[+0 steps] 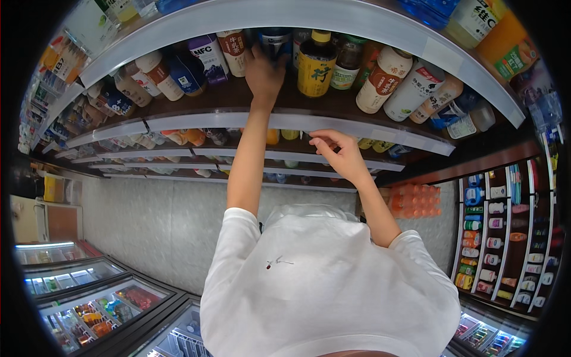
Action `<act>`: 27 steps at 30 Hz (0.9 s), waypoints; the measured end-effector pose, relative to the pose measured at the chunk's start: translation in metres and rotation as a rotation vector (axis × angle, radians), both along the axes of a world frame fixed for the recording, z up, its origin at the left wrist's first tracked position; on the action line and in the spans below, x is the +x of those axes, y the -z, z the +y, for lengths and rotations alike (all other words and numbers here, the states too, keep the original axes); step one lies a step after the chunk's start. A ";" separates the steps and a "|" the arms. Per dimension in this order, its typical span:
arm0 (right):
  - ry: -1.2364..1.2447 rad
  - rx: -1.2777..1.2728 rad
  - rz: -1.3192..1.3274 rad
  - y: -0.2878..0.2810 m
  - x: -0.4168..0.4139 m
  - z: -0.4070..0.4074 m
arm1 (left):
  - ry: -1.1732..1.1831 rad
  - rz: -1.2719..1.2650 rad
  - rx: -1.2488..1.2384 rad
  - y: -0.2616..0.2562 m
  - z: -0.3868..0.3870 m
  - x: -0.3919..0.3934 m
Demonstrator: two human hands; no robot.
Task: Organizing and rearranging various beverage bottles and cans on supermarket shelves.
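Note:
My left hand (265, 73), blurred by motion, reaches onto a dark shelf among drink bottles, in front of a dark bottle with a blue label (275, 40). Whether its fingers touch that bottle I cannot tell. To its left stands a milk tea bottle (233, 51) with a cream and brown label; on its right is a yellow-labelled bottle with a yellow cap (316, 67). My right hand (337, 149) hovers before a lower shelf edge, its fingers loosely curled and apart, holding nothing. More bottles line the same shelf, among them a white one (412, 91).
A pale shelf edge (290, 18) runs above the reaching hand, and lower shelves of bottles continue below. A pack of orange bottles (415, 201) sits on the grey floor at right. Glass-doored coolers (102, 312) stand lower left; shelves of household bottles (495, 243) are at far right.

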State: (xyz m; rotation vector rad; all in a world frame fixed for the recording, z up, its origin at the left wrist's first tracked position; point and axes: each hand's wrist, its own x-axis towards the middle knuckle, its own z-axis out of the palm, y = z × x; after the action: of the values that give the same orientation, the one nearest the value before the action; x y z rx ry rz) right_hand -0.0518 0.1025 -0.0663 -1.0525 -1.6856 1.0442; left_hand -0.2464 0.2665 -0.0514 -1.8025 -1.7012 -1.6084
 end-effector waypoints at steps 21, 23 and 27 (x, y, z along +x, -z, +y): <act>-0.084 0.052 0.008 -0.025 -0.051 0.048 | 0.129 -0.300 -0.178 -0.017 -0.106 -0.086; -0.061 0.150 0.039 -0.032 -0.079 0.067 | 0.085 -0.284 -0.192 -0.016 -0.105 -0.096; 0.103 0.428 0.197 -0.039 -0.138 0.121 | 0.042 -0.251 -0.089 -0.006 -0.094 -0.117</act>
State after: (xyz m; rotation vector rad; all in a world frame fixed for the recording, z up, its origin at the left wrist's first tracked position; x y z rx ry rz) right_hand -0.1903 0.2238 -0.0269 -0.7239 -1.5832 0.6557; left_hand -0.3638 0.1722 -0.0454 -1.7472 -1.8777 -1.8737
